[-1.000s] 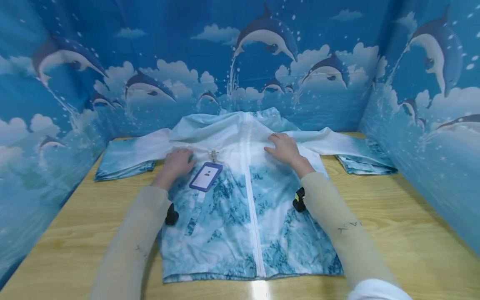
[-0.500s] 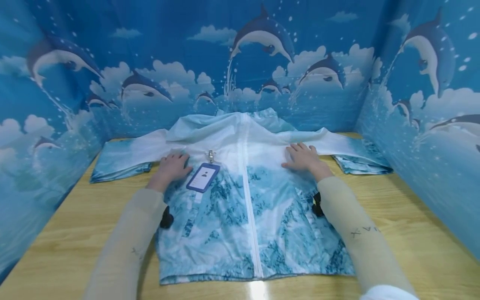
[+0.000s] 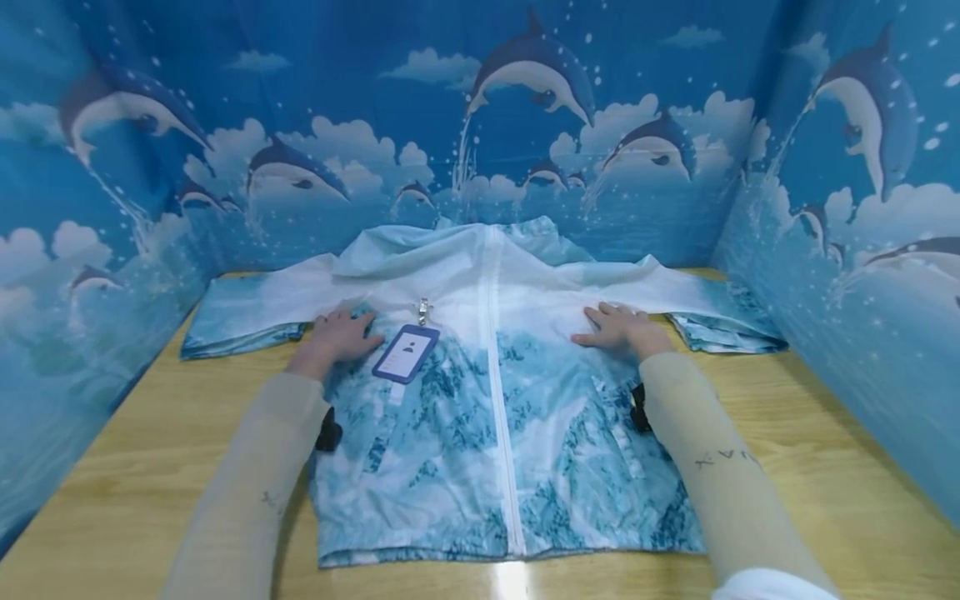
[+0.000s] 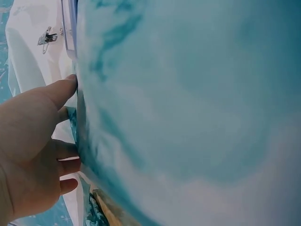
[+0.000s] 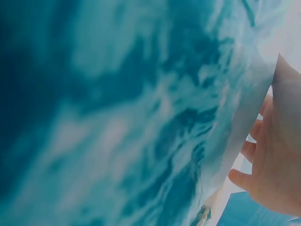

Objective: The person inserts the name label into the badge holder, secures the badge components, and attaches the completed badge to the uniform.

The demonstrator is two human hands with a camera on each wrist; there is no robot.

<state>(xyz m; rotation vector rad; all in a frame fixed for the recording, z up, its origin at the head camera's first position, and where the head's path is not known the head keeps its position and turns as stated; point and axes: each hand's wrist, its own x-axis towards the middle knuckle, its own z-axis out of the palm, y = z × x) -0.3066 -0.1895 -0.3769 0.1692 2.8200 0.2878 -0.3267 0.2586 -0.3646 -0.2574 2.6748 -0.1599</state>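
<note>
A zip-up jacket (image 3: 555, 450) in white and teal lies spread front-up, with its white zipper (image 3: 498, 400) running down the middle. On its left chest a badge (image 3: 405, 354) in a purple holder hangs from a metal clip (image 3: 423, 310). My left hand (image 3: 339, 337) rests on the jacket's left side below the armpit. My right hand (image 3: 617, 327) lies on the opposite side at matching height. In the left wrist view, the left hand's thumb (image 4: 65, 90) meets the fabric. The right wrist view shows the right hand (image 5: 277, 160) with fingertips at the cloth.
Both jacket sleeves, the left sleeve (image 3: 240, 321) and the right sleeve (image 3: 731, 312), stretch outward with their ends folded back. Everything lies on a wood-grain table (image 3: 135, 467). A blue dolphin-print curtain (image 3: 360, 75) encloses the back and sides.
My right hand has slid outward from near the zipper to the jacket's right side. My left hand has shifted slightly outward and toward me. The jacket's lower right edge has spread outward a little.
</note>
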